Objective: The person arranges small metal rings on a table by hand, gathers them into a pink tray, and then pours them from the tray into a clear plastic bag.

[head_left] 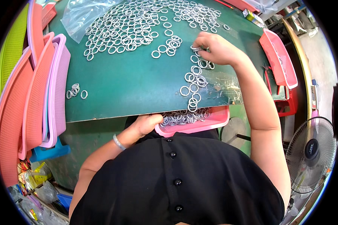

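Nearest: pink basket (218, 120) of metal rings (180, 119) below worktop (116, 84) edge; left hand (149, 124) at its end, cannot tell grip. Beyond: ring trail (201, 81); right hand (218, 48), pinching ring in grip. Farther: ring heap (131, 30) beside clear bag (78, 22).

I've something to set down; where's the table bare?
Widest: the table between the ring pile, small ring cluster and ring trail. Smaller: between the right hand and right pink basket. Crowded: the far side, under pile and bag.

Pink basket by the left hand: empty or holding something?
Holding something: silver rings lie heaped in the pink basket by the left hand. The table hides part, so fullness I cannot tell.
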`<state>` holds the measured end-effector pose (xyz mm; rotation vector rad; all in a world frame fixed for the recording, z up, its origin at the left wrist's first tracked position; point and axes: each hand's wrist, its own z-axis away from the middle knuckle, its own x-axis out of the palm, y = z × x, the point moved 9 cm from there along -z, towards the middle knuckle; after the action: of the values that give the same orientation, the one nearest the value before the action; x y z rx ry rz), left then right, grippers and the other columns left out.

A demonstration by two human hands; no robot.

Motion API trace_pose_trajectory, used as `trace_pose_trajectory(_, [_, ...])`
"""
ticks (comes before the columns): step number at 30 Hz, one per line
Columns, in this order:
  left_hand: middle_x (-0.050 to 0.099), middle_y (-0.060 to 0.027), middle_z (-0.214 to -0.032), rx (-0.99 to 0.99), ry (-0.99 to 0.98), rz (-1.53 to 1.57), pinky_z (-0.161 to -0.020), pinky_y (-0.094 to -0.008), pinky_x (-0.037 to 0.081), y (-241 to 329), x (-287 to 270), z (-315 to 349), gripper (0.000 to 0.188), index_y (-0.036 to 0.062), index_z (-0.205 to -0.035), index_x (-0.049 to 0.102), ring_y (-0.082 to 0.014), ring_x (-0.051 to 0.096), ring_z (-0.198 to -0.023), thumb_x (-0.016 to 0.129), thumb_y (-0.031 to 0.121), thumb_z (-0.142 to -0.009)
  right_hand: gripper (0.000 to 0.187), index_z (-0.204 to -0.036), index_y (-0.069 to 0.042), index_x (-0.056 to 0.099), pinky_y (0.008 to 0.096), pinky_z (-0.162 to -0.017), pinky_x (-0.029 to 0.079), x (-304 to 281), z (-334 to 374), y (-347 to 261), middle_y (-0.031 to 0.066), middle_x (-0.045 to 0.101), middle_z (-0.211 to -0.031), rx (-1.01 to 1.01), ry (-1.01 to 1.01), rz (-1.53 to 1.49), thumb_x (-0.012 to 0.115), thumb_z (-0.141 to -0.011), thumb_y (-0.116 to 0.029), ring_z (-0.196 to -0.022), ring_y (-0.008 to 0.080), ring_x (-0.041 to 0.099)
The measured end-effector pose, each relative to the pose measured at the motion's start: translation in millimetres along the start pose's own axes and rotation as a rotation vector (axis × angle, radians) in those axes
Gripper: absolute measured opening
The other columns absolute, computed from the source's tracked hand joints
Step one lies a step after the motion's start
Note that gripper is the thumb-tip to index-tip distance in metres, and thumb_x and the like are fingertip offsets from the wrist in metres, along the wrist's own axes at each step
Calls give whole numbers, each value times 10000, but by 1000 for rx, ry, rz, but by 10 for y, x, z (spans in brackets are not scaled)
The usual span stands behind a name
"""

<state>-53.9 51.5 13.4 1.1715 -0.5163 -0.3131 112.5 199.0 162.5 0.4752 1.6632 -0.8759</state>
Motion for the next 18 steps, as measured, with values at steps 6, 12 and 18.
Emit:
trace_pose_trajectory(6, [604, -48, -861, 32, 18, -6, -697, -297, 469, 122, 48, -10, 274, -44, -929, 614, -158, 561, -782, 511, -43, -675, 342, -1063, -43, 603, 389, -836, 460, -80, -190, -43, 133, 567, -976, -36, -36, 57, 649, -732, -113, -943, 312, 568])
trace_pose_trajectory(12, [605, -49, -856, 34, 23, 29, -692, -296, 467, 133, 36, 9, 272, -44, -926, 616, -158, 559, -773, 509, -45, -675, 455, -1170, -106, 578, 390, -915, 440, 116, -423, -298, 98, 551, -1099, -172, 74, 90, 690, -729, -97, -1070, 314, 516])
trace_pose_trajectory(18, [606, -47, -852, 49, 28, 10, -690, -294, 465, 171, 41, 8, 271, -45, -918, 616, -154, 559, -774, 508, -45, -669, 358, -1107, -77, 607, 385, -862, 469, 154, -504, -293, 82, 591, -1040, -145, -36, 92, 666, -754, -65, -1002, 290, 559])
